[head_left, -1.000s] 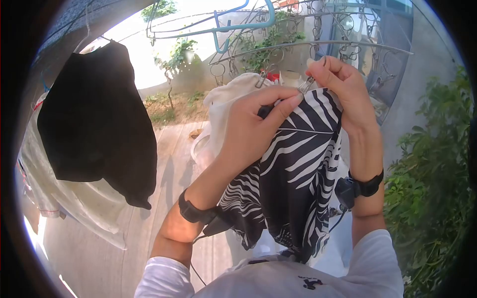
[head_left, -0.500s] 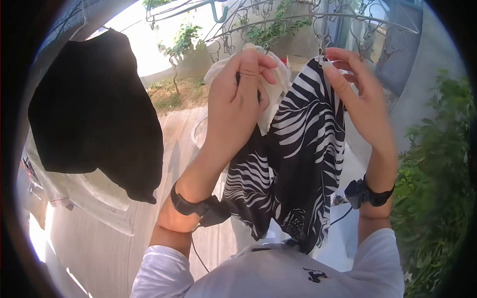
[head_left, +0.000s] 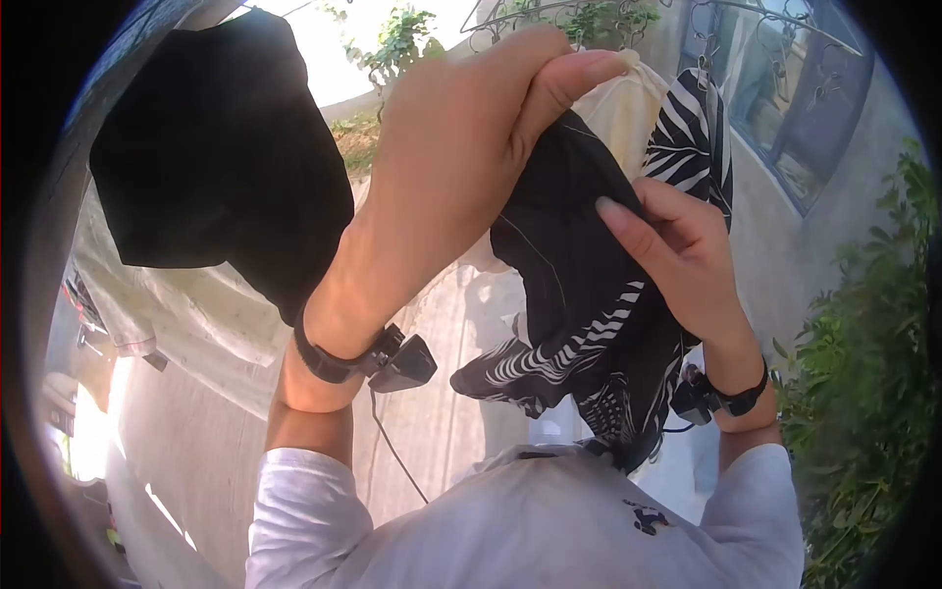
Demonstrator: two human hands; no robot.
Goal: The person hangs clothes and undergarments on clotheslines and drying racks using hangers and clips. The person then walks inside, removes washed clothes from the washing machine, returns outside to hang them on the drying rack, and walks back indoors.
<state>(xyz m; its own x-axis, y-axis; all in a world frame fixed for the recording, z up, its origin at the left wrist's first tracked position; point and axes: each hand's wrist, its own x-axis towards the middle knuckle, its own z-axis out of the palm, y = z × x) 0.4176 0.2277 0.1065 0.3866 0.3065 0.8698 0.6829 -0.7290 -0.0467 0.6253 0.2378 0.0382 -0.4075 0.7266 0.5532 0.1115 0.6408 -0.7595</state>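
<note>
The black-and-white patterned garment (head_left: pixel 695 137) hangs by its right part from a clip on the wire rack (head_left: pixel 785 20). Its plain black underside shows in the middle. My left hand (head_left: pixel 471 137) is closed on the garment's upper left part, fingers bent behind the cloth. Lower on the right, my right hand (head_left: pixel 682 245) pinches the dark cloth between thumb and fingers. Behind the garment hangs a cream cloth (head_left: pixel 623 113), partly hidden by my left hand.
A black garment (head_left: pixel 221 147) hangs at the left, with a pale translucent cloth (head_left: pixel 186 304) below it. Leafy plants (head_left: pixel 863 373) stand at the right, near a grey wall and a blue-framed window (head_left: pixel 785 108). A thin cable runs from my left wrist device.
My left hand has moved up and right with the cloth. My right hand has left the clip and gone down onto the dark cloth. The view has shifted, and the black underside now shows.
</note>
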